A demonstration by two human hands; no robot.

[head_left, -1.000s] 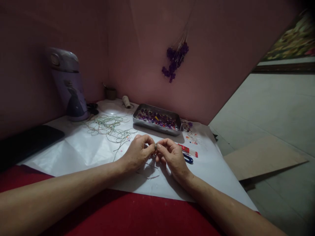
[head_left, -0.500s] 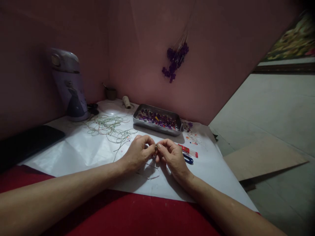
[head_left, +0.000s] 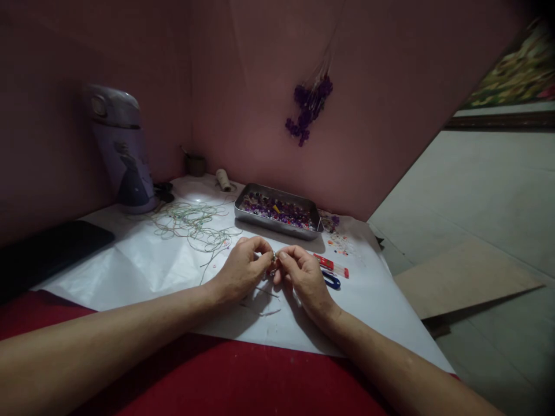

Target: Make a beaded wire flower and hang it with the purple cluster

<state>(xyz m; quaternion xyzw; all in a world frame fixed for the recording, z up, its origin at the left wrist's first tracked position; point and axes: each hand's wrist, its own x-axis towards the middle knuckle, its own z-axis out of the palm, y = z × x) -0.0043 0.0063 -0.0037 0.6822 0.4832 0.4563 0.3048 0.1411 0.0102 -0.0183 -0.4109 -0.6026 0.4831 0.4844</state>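
My left hand (head_left: 245,266) and my right hand (head_left: 303,277) meet above the white sheet, their fingertips almost touching. Both are closed in a pinch on a small shiny beaded piece (head_left: 274,258); fingers hide most of it. Below them, thin cord ends (head_left: 271,313) show against the sheet. Just right of my right hand lie a red-labelled clear tube (head_left: 333,266) and a blue loop handle (head_left: 332,281), partly covered by the hand. A metal tray (head_left: 277,227) of purple, red and white beads stands beyond my fingers.
Tangled pale green cord (head_left: 191,222) spreads left of my hands. A purple tumbler (head_left: 125,156), a dark flat object (head_left: 56,248) and a thread spool (head_left: 223,180) stand or lie farther left. Loose small beads (head_left: 340,245) lie right of the tray. Purple beaded strands (head_left: 310,104) hang on the wall.
My fingertips have shifted slightly, and a little more of the shiny beaded piece shows between them. Everything else stays where it was.
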